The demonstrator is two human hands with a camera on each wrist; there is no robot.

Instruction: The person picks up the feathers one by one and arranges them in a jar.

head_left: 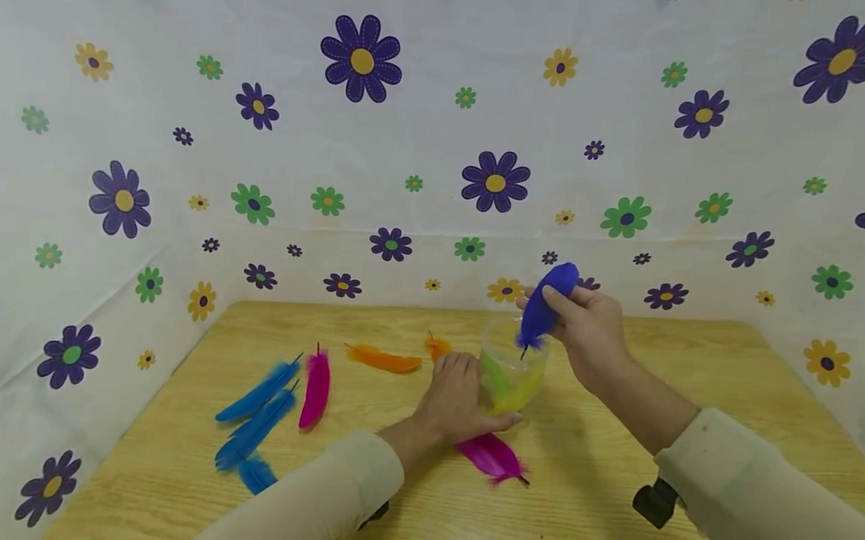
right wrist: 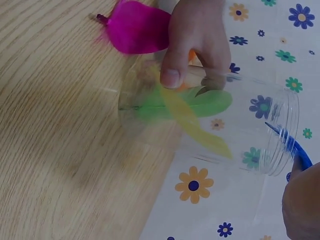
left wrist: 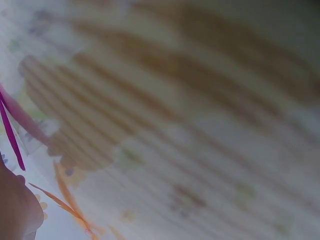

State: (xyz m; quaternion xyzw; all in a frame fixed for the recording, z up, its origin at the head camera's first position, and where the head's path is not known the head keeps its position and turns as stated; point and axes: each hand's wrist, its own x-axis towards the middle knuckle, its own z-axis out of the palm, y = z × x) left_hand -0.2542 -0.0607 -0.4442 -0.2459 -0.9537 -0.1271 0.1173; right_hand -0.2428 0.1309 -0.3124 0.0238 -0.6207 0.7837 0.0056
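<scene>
My left hand (head_left: 456, 396) grips the side of a clear jar (right wrist: 260, 140) on the table, its thumb and fingers around the wall. Inside the jar a green feather (right wrist: 210, 102) and a yellow feather (right wrist: 192, 125) lean against each other. Between thumb and fingers, my right hand (head_left: 592, 337) pinches a dark blue feather (head_left: 547, 303), quill pointing down. In the right wrist view that quill tip overlaps the jar's mouth. Just in front of the left hand lies a magenta feather (head_left: 495, 458). Much of the left wrist view is blurred.
Left of the jar are several light blue feathers (head_left: 262, 428), a pink feather (head_left: 316, 390) and an orange feather (head_left: 385, 359). Another orange feather (head_left: 438, 347) pokes out behind the left hand. A flower-print cloth (head_left: 424, 141) backs the wooden table (head_left: 170, 460).
</scene>
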